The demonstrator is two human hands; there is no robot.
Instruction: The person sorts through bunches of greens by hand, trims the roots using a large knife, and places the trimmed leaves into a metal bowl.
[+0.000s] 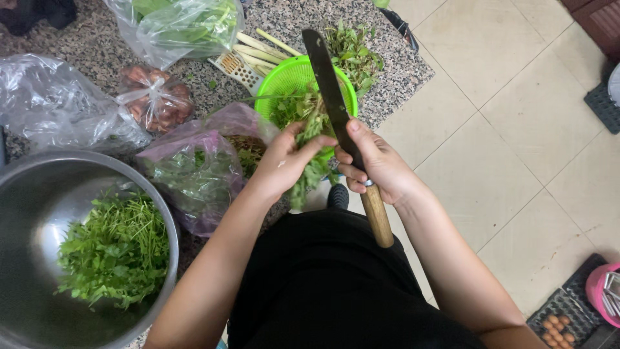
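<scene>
Your left hand (284, 165) is closed around a bunch of herbs (309, 145), held just above the green colander (278, 87). Your right hand (378, 165) grips the knife (329, 87) by its wooden handle, blade across the stems. Keep your left fingertips tucked behind the edge, cut away from yourself, and let trimmings drop into the colander.

From my remote view, the steel bowl (39, 194) is cut off by the left and bottom edges. My left hand (284, 161) hides the middle of the herb bunch (309, 139). The purple bag (200, 171) veils its contents. The egg tray (560, 317) runs off the bottom edge.
</scene>
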